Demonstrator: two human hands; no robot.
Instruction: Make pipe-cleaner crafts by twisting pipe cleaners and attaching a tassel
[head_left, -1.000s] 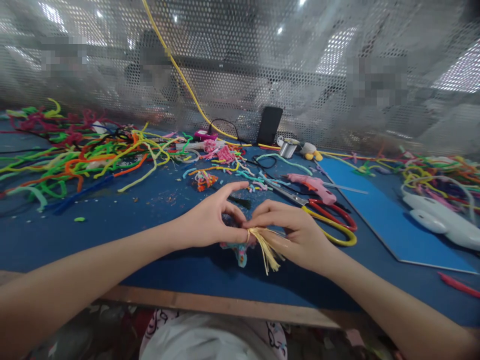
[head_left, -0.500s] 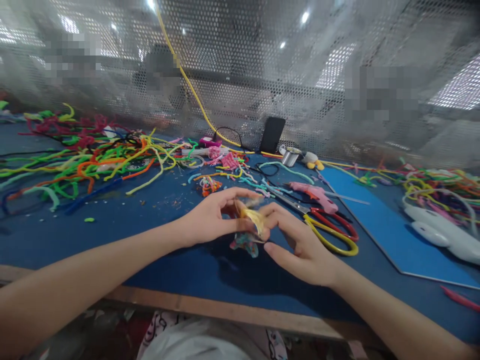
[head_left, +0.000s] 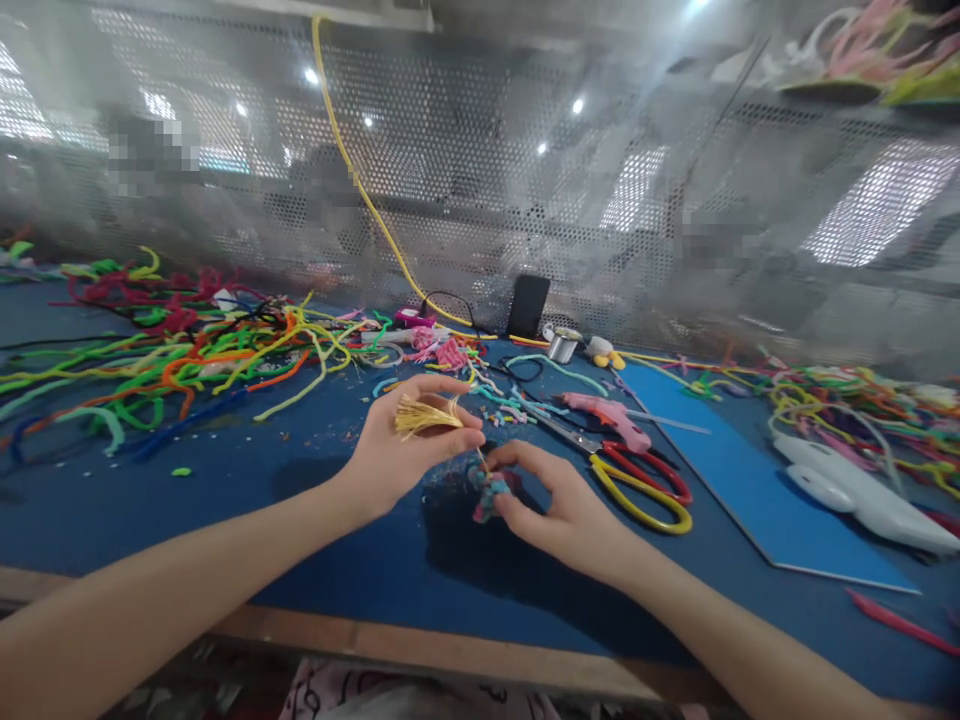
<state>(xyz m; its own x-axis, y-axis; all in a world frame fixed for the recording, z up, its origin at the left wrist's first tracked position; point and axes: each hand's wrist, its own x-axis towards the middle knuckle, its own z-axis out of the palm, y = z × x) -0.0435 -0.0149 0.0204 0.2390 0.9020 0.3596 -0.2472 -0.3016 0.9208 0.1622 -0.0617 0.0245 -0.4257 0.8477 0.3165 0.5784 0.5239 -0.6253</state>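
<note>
The left hand point(head_left: 379, 462), pinching the yellow thin-stranded tassel point(head_left: 421, 417), and the right hand point(head_left: 566, 510), pinching the small fuzzy blue-and-pink piece point(head_left: 487, 495), should keep the thin cord point(head_left: 483, 460) gently taut.

Tassel of thin strands point(head_left: 427, 417): golden yellow. Small fuzzy piece point(head_left: 488, 494): mottled teal-blue and pink. Large metal scissors point(head_left: 636, 486): one handle loop red, one yellow, blades silver-grey. Gun-shaped plastic tool point(head_left: 611, 417): pink. Flat rectangular board point(head_left: 757, 480): bright blue, pale edge. Tabletop point(head_left: 337, 570): dark blue. Tangled fuzzy stems point(head_left: 187, 365): green, yellow, orange, blue, crimson. Upright slab-shaped phone point(head_left: 529, 306): black. Long thin cable point(head_left: 360, 185): yellow.
</note>
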